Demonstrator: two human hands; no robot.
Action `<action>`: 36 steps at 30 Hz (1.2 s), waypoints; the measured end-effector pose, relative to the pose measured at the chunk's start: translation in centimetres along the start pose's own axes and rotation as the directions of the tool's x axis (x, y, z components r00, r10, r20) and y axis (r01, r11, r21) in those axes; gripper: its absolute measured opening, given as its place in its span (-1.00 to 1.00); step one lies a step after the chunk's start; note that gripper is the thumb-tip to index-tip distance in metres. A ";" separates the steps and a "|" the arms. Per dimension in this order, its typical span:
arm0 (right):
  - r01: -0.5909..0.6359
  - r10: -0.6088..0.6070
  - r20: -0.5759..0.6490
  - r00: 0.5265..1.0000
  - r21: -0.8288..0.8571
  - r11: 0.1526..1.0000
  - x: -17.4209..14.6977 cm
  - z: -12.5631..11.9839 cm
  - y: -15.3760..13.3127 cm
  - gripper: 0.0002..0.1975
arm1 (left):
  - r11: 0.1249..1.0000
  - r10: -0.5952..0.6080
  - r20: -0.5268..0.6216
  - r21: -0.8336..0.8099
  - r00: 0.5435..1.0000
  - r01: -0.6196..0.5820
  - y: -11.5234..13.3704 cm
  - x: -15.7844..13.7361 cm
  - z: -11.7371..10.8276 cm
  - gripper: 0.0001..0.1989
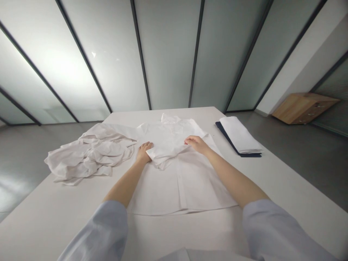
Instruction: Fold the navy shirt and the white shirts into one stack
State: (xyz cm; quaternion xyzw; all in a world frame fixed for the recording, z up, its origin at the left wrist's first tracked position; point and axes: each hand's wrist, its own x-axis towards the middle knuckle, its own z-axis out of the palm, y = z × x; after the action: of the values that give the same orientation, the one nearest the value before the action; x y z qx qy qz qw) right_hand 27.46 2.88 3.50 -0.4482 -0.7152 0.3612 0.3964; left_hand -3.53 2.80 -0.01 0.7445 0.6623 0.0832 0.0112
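Observation:
A white shirt (163,192) lies spread on the table, its collar (170,118) at the far end and its hem towards me. One sleeve (162,158) is folded across the front, with its cuff end near my left hand. Resting on the shirt's left side, my left hand (144,152) has its fingers stretched out flat. My right hand (197,144) is over the right side of the shirt front, fingers bent and pressed together at the edge of the folded cloth. The fingertips partly hide what they pinch, which looks like shirt fabric.
A crumpled heap of white cloth (92,154) lies left of the shirt, partly over the table's edge. To the right, folded white cloth (240,136) rests on a dark flat piece (248,155). The white table (274,188) stands before frosted glass panels; a wooden cabinet (295,108) is on the floor beyond.

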 end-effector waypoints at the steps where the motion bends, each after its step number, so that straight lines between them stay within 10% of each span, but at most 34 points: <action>1: -0.019 0.014 -0.080 0.997 -0.051 0.999 0.0 -0.3 1.0 -0.78 | 0.999 0.022 -0.003 -0.030 1.000 -0.022 -0.1 0.1 -0.1 -0.55; 6: -0.154 0.105 -0.313 0.944 -0.134 0.979 -0.2 -0.9 5.2 -0.83 | 0.934 0.083 0.030 -0.350 0.996 -0.067 -0.6 0.8 -0.1 -0.65; 11: -0.194 0.159 -0.347 0.924 -0.069 0.979 0.1 -0.9 6.2 -0.81 | 0.593 0.088 0.169 -0.800 0.982 0.085 0.2 0.4 -0.2 -0.38; 15: -0.187 0.154 -0.332 0.931 -0.069 0.980 0.1 -0.9 6.4 -0.80 | 0.336 0.184 0.209 -0.932 0.960 0.139 1.7 -0.9 -1.5 -0.20; 21: -0.189 0.155 -0.322 0.934 -0.077 0.979 0.0 -0.9 6.3 -0.81 | 0.212 0.305 0.225 -0.963 0.925 0.164 3.0 -2.0 -3.2 -0.28; 24: -0.189 0.148 -0.322 0.935 -0.100 0.977 -0.1 -0.8 6.2 -0.82 | 0.240 0.290 0.238 -0.956 0.927 0.170 2.9 -1.9 -3.6 -0.30; 29: -0.171 0.113 -0.332 0.937 -0.153 0.973 -0.1 -0.8 6.4 -0.82 | 0.529 0.196 0.086 -0.848 0.977 -0.031 1.8 -1.2 -4.8 -0.40; 36: -0.187 0.123 -0.335 0.934 -0.164 0.969 0.1 -0.8 6.6 -0.82 | 0.538 0.342 0.246 -0.842 0.907 0.026 0.8 -2.1 -8.0 -0.51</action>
State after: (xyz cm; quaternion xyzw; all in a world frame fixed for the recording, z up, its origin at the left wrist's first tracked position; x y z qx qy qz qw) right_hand 30.48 5.31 -1.88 -0.5928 -0.6346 0.2422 0.4327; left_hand -4.04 -0.09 7.76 0.7087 0.4562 0.2395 0.4820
